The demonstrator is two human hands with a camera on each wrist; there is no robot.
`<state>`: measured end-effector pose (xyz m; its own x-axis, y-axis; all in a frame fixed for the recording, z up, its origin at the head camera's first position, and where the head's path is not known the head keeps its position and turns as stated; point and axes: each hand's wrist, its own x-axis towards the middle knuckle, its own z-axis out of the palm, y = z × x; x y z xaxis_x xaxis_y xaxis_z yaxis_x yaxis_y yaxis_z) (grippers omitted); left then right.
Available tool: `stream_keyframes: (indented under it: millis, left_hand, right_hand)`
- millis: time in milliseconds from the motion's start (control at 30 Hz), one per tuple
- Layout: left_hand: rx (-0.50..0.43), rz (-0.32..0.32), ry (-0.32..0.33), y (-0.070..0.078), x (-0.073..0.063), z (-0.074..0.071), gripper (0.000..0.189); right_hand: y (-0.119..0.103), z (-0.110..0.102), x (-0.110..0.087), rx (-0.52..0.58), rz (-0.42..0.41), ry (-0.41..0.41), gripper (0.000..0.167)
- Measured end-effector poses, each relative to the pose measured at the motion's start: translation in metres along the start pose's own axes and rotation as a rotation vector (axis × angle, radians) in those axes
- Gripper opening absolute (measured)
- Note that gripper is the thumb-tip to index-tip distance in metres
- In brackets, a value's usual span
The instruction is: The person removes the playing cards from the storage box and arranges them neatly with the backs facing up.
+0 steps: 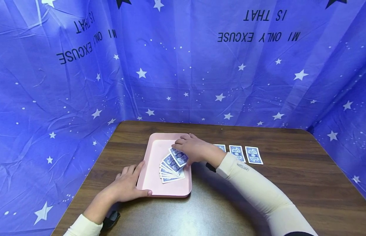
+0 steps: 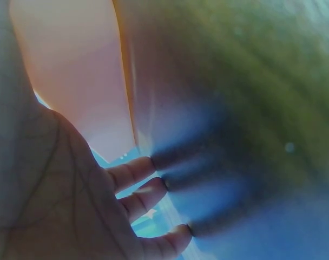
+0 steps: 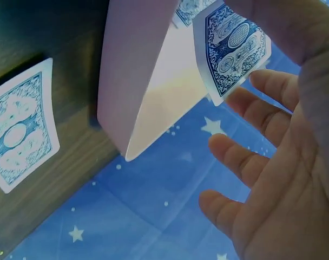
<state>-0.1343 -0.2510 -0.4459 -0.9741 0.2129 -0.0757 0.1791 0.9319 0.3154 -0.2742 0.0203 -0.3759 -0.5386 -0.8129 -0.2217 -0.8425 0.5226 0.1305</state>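
Your right hand (image 1: pixel 194 149) covers the far right part of the pink tray (image 1: pixel 152 185) and one edge of the held playing card (image 1: pixel 180 158). The fanned cards (image 1: pixel 168 173) overlap so closely that you cannot count them, and their faces do not show. Beyond your right wrist, the nearest table card (image 1: pixel 220 147) is partly hidden; the middle card (image 1: pixel 236 154) is slightly cut by the cream arm sleeve (image 1: pixel 254 190), while the outer card (image 1: pixel 254 155) shows whole. Close to the left wrist camera, the table blurs to a smear.

The cards are thin rectangles with white borders and ornate blue backs; the held one looks slightly bowed from the right wrist. The tray is smooth and shallow, with rounded corners. It sits on a dark wood-grain table (image 1: pixel 289 183) before a blue star-printed curtain (image 1: pixel 186 65).

Your right hand holds its card between thumb and fingertips, tilted above the upper end of the fan, inside the tray's outline. Your left hand (image 1: pixel 127 183) lies relaxed against the tray's left side, fingers extended, thumb by the near rim, gripping no card.
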Motion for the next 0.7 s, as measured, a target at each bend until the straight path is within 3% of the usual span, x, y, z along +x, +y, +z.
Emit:
stream_keyframes:
  millis: [367,700]
  left_hand:
    - [0.012,-0.001,-0.011,0.000,0.002,0.001,0.125]
    - [0.005,-0.003,-0.015,0.000,0.001,0.001,0.125]
  right_hand:
    - [0.023,0.005,-0.029,0.090,0.056,0.068,0.095]
    - [0.050,0.013,-0.067,0.206,0.138,0.139,0.099]
